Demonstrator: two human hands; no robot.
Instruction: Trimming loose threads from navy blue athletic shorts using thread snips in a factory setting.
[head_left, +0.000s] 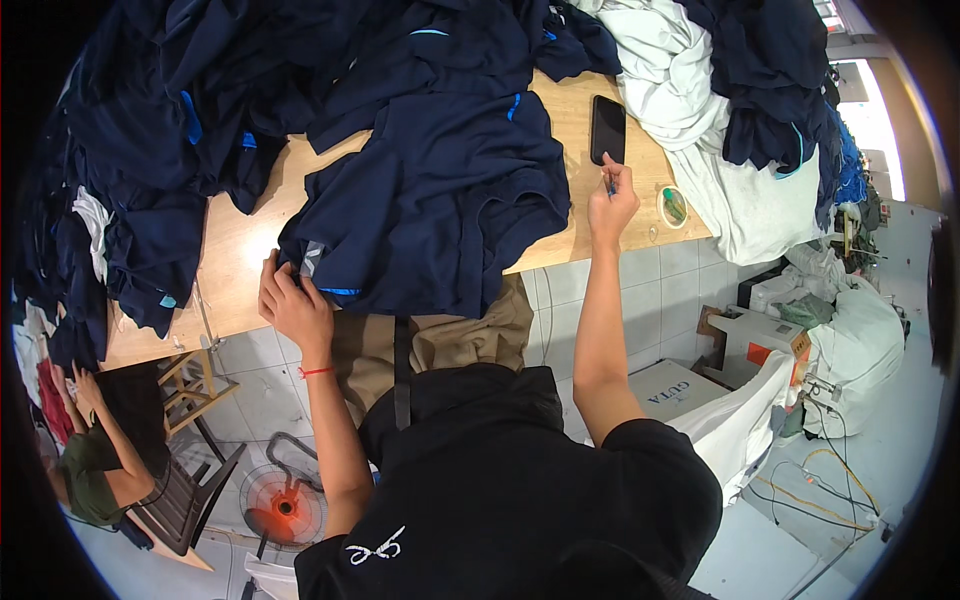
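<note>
Garment of navy-blue cloth with a gathered band [430,200], lying along the near edge of a pale wooden table [225,270]: bent fingers of the left hand [296,312] touch its lower left corner (firmness of grasp cannot be told), while the right hand [613,210] pinches a small blue object [612,186] beside a black rectangular smartphone [608,130]. Round pale shallow dish [660,209], right of that hand, contains a green object [676,204]. Heaped navy garments [260,60] and white cloth [665,60] occupy the far side; white floor tiles [645,310] surround the bench.
</note>
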